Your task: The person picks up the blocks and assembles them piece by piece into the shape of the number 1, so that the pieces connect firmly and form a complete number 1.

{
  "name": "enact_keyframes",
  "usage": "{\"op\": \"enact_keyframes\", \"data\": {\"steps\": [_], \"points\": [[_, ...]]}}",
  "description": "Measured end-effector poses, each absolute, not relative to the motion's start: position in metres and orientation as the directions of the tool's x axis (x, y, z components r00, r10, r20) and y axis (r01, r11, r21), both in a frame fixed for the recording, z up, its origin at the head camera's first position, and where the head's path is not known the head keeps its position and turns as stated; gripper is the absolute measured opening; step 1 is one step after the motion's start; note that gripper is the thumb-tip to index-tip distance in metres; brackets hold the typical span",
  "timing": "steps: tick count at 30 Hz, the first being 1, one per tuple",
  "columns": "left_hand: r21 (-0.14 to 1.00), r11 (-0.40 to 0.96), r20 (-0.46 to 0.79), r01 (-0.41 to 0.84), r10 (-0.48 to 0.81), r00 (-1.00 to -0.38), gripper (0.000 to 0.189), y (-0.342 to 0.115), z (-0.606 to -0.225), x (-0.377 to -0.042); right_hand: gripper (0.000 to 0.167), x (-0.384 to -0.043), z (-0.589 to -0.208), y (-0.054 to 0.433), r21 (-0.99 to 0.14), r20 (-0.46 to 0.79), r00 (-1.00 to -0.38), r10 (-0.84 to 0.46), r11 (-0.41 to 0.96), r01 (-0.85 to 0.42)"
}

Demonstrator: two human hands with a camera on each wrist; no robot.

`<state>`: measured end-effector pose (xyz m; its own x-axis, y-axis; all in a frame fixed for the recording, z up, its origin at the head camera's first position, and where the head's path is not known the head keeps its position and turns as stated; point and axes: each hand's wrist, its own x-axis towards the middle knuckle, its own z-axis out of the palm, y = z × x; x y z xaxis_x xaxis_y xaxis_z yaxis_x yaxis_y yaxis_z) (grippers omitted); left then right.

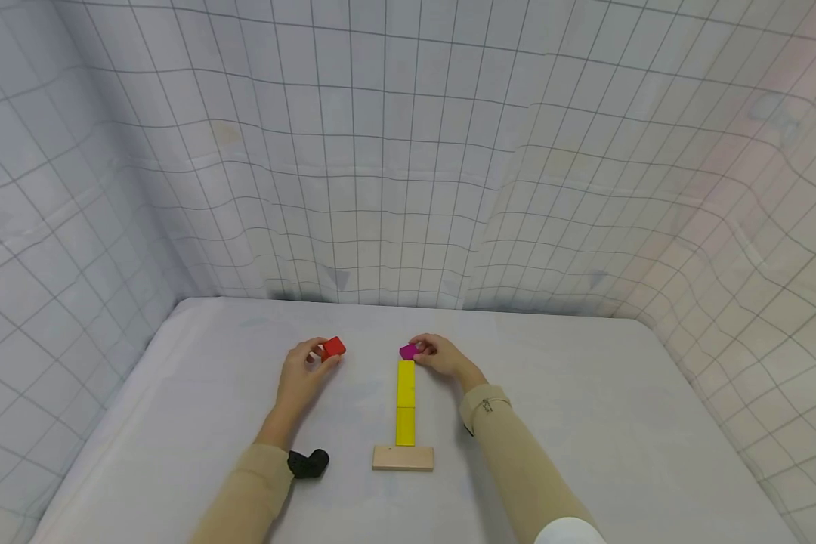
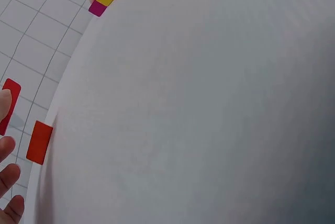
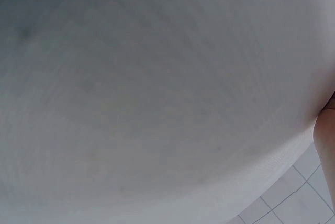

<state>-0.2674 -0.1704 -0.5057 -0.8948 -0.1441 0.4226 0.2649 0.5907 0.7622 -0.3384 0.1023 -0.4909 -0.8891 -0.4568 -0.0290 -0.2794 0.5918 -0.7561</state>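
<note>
In the head view, my left hand has thumb and fingers around a red block. The left wrist view shows the thumb over one red block, with an orange-red block close by, apart from the fingertips. My right hand pinches a magenta block at the far end of two yellow blocks laid end to end. At their near end lies a pale wooden block crosswise. Only a sliver of the right hand shows in the right wrist view.
A white cloth covers the table. Behind and at both sides hangs a white curtain with a grid of lines. A black device sits at the left wrist.
</note>
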Motion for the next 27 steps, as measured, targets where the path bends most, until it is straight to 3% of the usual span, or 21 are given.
{"op": "enact_keyframes", "data": {"steps": [27], "points": [[0.658, 0.692, 0.392, 0.297, 0.021, -0.92, 0.034, -0.113, -0.506, -0.284, 0.027, -0.34, -0.493, 0.102, -0.753, -0.063, -0.901, -0.43, 0.612, -0.24]]}}
